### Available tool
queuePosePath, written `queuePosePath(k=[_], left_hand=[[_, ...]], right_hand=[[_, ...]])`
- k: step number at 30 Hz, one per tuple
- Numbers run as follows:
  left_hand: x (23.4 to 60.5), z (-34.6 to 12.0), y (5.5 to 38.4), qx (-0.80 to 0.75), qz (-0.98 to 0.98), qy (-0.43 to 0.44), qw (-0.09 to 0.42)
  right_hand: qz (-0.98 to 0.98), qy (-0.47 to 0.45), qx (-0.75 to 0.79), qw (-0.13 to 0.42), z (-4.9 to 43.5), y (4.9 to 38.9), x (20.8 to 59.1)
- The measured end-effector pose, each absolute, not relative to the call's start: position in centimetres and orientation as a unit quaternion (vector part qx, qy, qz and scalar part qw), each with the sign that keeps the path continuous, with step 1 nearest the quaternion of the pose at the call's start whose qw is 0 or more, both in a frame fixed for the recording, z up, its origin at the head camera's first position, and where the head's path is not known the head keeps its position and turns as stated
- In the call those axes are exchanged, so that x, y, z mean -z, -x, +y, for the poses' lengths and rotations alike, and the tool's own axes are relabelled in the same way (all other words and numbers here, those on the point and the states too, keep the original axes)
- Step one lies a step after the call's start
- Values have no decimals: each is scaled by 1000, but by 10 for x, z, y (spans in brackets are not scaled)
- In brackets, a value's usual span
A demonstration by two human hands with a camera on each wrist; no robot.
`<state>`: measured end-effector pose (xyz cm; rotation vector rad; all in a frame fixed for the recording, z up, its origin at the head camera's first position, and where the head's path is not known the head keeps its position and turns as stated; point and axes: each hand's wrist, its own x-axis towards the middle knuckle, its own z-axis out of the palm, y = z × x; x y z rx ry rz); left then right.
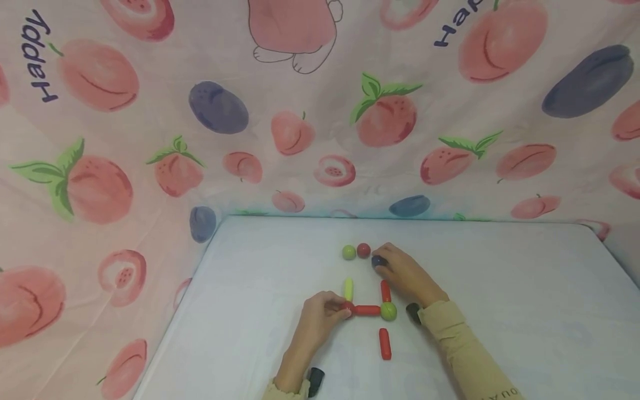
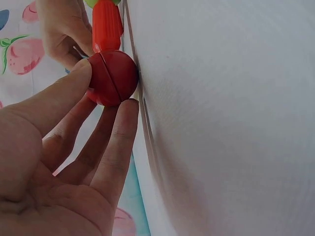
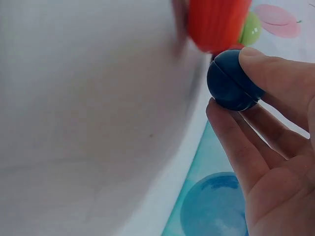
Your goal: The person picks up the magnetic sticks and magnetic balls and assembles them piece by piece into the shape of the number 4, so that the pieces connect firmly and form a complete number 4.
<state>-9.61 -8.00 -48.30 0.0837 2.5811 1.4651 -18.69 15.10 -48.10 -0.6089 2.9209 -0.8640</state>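
My left hand [image 1: 320, 314] pinches a red ball [image 2: 115, 78] between thumb and fingers. A red rod [image 1: 367, 310] runs from that ball to a green ball [image 1: 388, 311] on its right. Beyond the green ball a second red rod [image 1: 385, 290] reaches away from me; whether they are joined I cannot tell. A yellow-green rod [image 1: 348, 289] lies just beyond the held red ball. Farther back, my right hand [image 1: 405, 272] grips a dark blue ball [image 3: 231, 81] with thumb and fingertips, beside another red ball [image 1: 363, 250].
Left of that far red ball sits another green ball [image 1: 349, 252]. A separate red rod [image 1: 385, 344] lies nearer to me. Everything is on a white table [image 1: 525, 311], with a fruit-printed cloth [image 1: 310, 111] hanging behind and at the sides.
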Motion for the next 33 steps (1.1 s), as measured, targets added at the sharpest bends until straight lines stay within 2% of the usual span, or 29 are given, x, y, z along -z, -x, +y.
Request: queuePosePath(k=[18, 27, 33], left_hand=[[481, -79, 94, -484, 871, -32, 79], [481, -79, 95, -485, 870, -40, 76], [481, -80, 94, -486, 869, -30, 89]], right_hand=[[938, 220, 269, 17, 129, 185, 464], [937, 221, 269, 41, 122, 181, 456], [936, 236, 261, 29, 117, 178, 453]])
